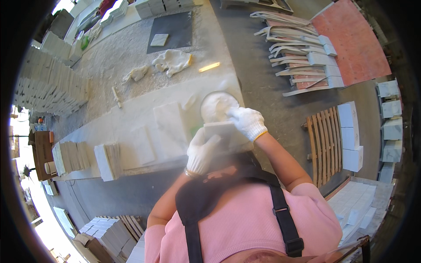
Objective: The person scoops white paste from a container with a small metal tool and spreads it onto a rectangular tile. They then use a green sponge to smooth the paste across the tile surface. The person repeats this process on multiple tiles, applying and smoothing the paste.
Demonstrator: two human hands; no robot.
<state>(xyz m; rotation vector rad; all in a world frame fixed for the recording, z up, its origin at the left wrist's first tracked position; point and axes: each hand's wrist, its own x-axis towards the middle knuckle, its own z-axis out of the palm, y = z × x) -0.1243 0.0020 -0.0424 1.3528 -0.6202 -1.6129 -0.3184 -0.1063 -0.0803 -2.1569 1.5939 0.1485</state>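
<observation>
My left hand [202, 153], in a white knit glove, grips a pale flat tile [220, 129] in front of my chest, thumb across its face. My right hand [249, 124], gloved in white with a yellow cuff, has its fingers bent at the right edge of a round bowl of white powder or paste [218, 106]. Whatever those fingers hold is hidden. The bowl stands just beyond the tile, near the right edge of the dusty worktable [131, 103]. Left of the tile lies a larger white slab [172, 122], hazy in the picture.
Tile stacks [57, 83] line the table's far left, with smaller stacks [108, 161] along its near edge. Crumpled white gloves [173, 62], a yellow strip [209, 67] and a black mat [170, 31] lie farther back. On the right floor stands a wooden pallet [324, 147].
</observation>
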